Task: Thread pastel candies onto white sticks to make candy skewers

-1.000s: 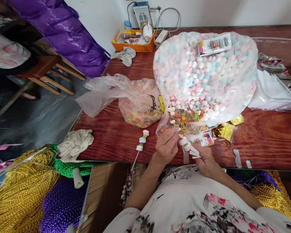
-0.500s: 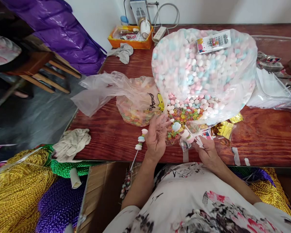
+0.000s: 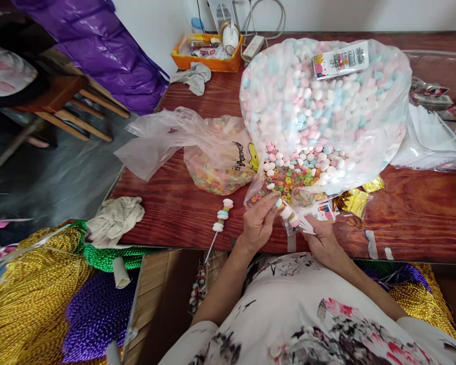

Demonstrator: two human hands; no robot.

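Note:
My right hand [image 3: 321,237] grips a few thin white sticks [image 3: 307,224]. One carries pastel candies [image 3: 289,214] in pink, white and green, threaded in a row. My left hand [image 3: 259,223] has its thumb and fingertips closed on a pale blue candy [image 3: 278,203] at the upper end of that row. Just beyond my fingers, a plastic bag lies open with loose ring candies [image 3: 289,182] and rounded pastel candies [image 3: 311,158] at its mouth. Left of my left hand, a finished-looking candy stick [image 3: 223,215] rests over the table's front edge.
A large clear bag of pastel candies [image 3: 334,106] bears a printed packet [image 3: 341,61]. Left of it sits a smaller bag of ring candies [image 3: 220,175]. Also around are a plastic tub [image 3: 433,162], an orange box [image 3: 207,63], cloths [image 3: 116,220] and bead strands [image 3: 26,304] below.
My left hand has moved right from beside the candy stick and its fingers have closed on the pale blue candy. That candy sits closer to the others. The view has shifted slightly.

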